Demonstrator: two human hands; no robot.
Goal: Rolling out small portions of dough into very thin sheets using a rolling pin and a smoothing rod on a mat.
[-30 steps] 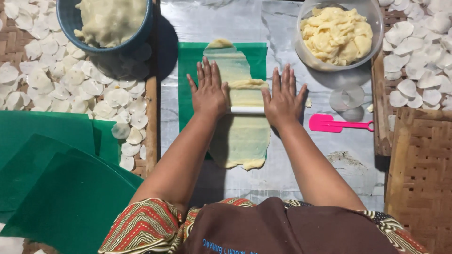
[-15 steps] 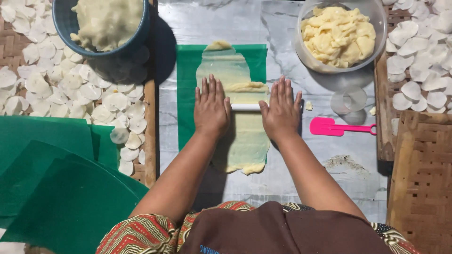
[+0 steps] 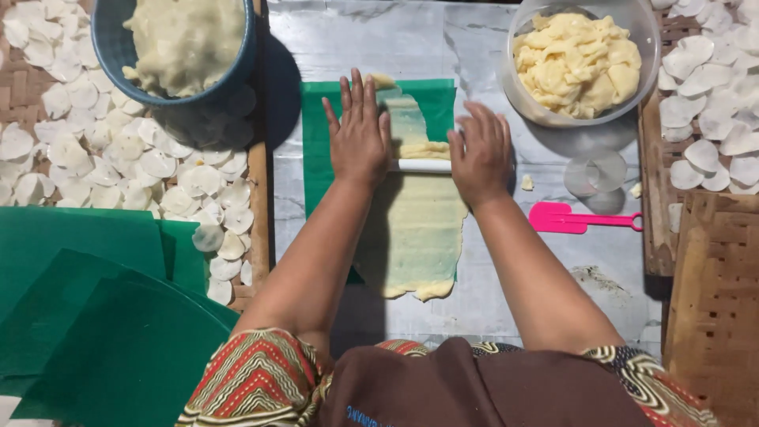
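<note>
A long strip of pale yellow dough [image 3: 415, 237] lies flattened on a green plastic sheet [image 3: 318, 142] on the marble table. Across the strip rests a white rolling pin [image 3: 419, 166], only its middle showing. My left hand [image 3: 358, 134] lies flat on the pin's left end with fingers spread. On the pin's right end presses my right hand [image 3: 482, 154], palm down and slightly blurred. A thicker ridge of dough [image 3: 423, 149] is bunched just beyond the pin.
A blue bowl of dough [image 3: 186, 43] stands far left, a clear bowl of yellow dough lumps [image 3: 581, 59] far right. A pink spatula [image 3: 581, 220] and a clear round cutter [image 3: 594, 174] lie right of the strip. White dough discs [image 3: 118, 158] cover woven trays on both sides; green sheets [image 3: 87, 316] lie near left.
Both hands and the rolling pin have moved a little away from me along the strip. The flattened part behind the pin has grown longer.
</note>
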